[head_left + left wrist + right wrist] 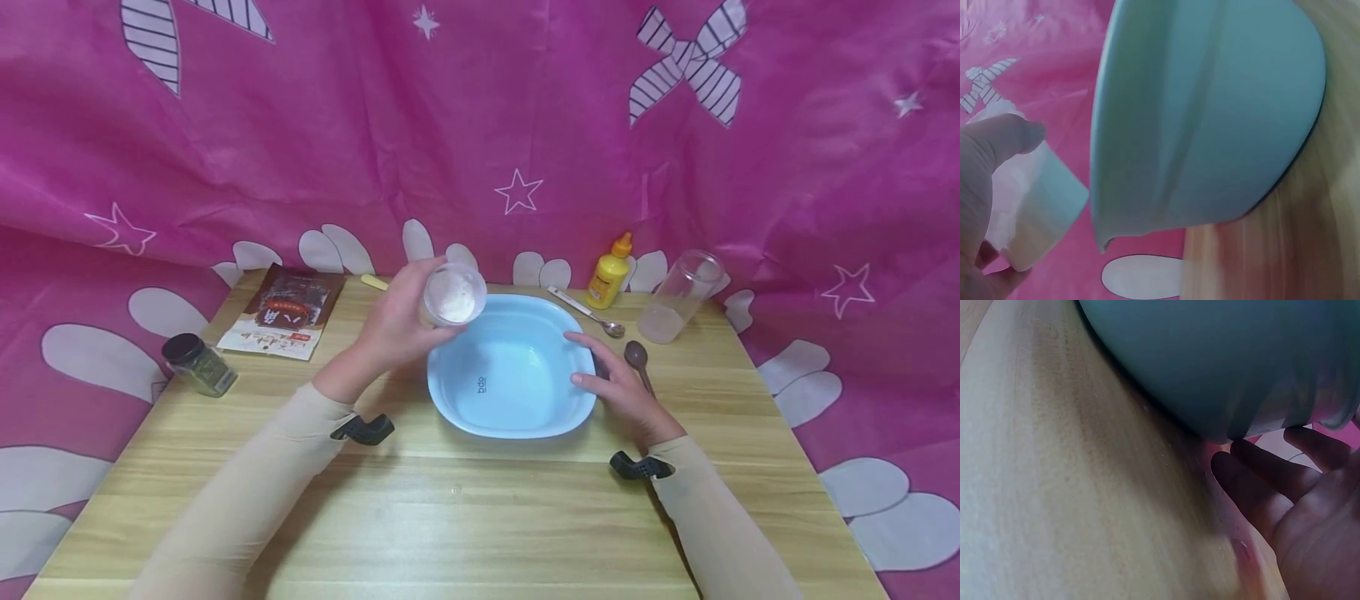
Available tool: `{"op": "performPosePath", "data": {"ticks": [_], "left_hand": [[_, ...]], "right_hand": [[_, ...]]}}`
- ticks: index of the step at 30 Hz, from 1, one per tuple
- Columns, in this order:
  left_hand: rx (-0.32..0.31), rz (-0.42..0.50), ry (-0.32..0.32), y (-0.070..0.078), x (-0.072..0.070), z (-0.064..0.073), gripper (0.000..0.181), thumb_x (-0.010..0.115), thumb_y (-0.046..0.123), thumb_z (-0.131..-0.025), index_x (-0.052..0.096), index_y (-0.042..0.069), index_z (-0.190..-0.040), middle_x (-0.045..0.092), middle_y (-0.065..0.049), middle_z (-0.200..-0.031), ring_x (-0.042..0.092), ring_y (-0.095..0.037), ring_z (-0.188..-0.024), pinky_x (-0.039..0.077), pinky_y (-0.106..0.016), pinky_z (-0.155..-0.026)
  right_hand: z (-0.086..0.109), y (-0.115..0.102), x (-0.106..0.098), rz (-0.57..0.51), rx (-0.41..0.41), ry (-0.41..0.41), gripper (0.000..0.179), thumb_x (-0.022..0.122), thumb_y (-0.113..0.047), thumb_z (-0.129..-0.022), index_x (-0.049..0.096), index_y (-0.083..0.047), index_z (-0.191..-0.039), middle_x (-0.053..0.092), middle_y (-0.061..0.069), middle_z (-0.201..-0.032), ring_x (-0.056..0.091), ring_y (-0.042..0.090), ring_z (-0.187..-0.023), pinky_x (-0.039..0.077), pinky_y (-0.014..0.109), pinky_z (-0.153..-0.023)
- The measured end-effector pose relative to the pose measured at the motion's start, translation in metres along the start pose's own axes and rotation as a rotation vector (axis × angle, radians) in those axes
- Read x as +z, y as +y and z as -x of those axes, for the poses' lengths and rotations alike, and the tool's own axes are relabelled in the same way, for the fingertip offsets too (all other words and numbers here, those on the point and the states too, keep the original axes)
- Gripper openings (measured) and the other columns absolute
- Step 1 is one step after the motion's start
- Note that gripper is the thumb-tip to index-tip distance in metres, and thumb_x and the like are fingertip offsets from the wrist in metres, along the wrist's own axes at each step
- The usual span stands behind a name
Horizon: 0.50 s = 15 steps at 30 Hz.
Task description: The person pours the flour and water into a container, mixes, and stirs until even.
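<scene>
My left hand (401, 321) grips a translucent plastic cup (463, 277) with white powder in it. The cup tilts with its mouth toward the head camera, above the left back rim of a light blue plastic basin (512, 432). In the left wrist view the thumb and fingers wrap round the cup (1041, 212), beside the basin's outer wall (1210, 125). My right hand (626, 392) holds the basin's right rim. Its thumb and index finger lie over the rim, while other fingers (1254, 487) touch the outer wall from below in the right wrist view.
Behind the basin lie a metal spoon (581, 307) and a yellow glue bottle (608, 275). To the right are a brown spoon (637, 357) and a clear tumbler (670, 308) with cloudy liquid. A brown-white food pouch (281, 312), dark-lidded jar (200, 367) and yellow handle (373, 282) sit left.
</scene>
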<state>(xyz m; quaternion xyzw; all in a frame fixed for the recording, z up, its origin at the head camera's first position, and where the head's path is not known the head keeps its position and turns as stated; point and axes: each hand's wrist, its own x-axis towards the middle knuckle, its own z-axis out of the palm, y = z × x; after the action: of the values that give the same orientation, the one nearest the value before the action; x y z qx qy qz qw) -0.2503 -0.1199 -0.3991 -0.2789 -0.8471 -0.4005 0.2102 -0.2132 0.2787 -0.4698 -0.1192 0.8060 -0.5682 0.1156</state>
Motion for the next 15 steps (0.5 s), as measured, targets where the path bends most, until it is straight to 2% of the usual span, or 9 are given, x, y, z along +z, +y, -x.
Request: {"op": "performPosePath", "data": {"ticks": [7, 15], "left_hand": [[0.088, -0.086, -0.020, 0.0021, 0.0040, 0.0018, 0.093, 0.102, 0.017, -0.077, 0.053, 0.000, -0.155, 0.061, -0.020, -0.150, 0.059, -0.036, -0.134, 0.059, -0.058, -0.110], [0.146, -0.140, -0.027, 0.0048, 0.0045, 0.0034, 0.096, 0.103, 0.016, -0.077, 0.052, 0.000, -0.157, 0.059, -0.020, -0.154, 0.058, -0.036, -0.136, 0.059, -0.056, -0.110]], "right_hand": [[0.0004, 0.0006, 0.0001, 0.005, -0.008, -0.002, 0.065, 0.072, -0.030, -0.108, 0.048, -0.031, -0.168, 0.023, -0.001, -0.184, 0.011, 0.033, -0.172, 0.016, 0.068, -0.135], [0.0013, 0.0007, 0.0010, 0.005, 0.005, 0.008, 0.064, 0.072, -0.032, -0.108, 0.049, -0.035, -0.167, 0.024, -0.005, -0.184, 0.012, 0.029, -0.172, 0.017, 0.065, -0.136]]}}
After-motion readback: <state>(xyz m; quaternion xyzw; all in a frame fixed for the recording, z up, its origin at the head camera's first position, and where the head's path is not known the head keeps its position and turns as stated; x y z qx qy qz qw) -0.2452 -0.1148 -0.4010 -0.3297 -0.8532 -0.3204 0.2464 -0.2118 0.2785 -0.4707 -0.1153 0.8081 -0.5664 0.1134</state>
